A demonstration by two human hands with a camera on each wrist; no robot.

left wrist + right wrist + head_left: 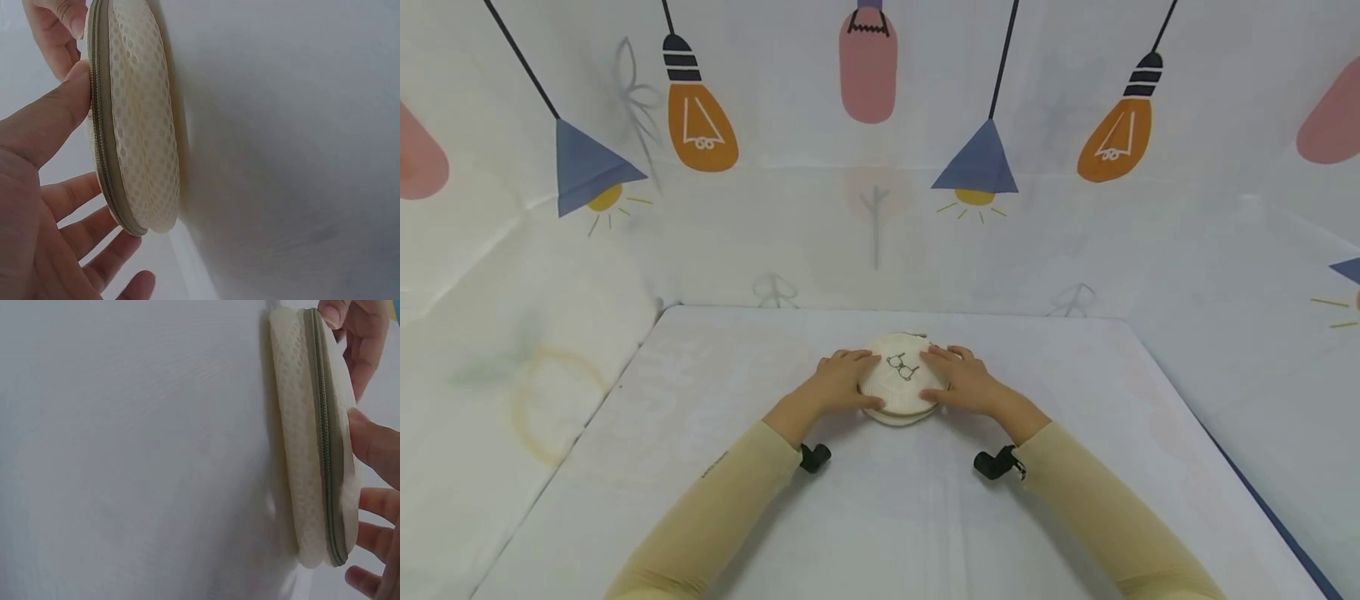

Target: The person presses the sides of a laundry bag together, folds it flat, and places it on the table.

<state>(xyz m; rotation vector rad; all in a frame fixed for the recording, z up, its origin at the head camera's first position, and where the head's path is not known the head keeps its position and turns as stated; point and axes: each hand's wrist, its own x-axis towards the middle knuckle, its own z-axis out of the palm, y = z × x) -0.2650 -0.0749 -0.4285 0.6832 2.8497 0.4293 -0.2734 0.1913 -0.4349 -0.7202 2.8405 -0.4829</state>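
A round cream mesh zip pouch point(900, 392) lies flat on the white table, a small dark line drawing printed on its top. My left hand point(841, 385) rests on its left side, fingers spread over the top and thumb at the near edge. Opposite it, my right hand point(964, 386) touches the right side the same way. An olive zipper point(103, 131) runs around the pouch's rim above a honeycomb mesh side wall point(297, 437). In the left wrist view the left thumb point(53, 112) presses at the rim just above the zipper.
The white table point(887, 517) meets a white fabric backdrop point(880, 225) printed with lamps and bulbs at the back and sides. A small black wrist-worn device point(995, 464) sits under the right wrist, with another black one point(815, 457) at the left.
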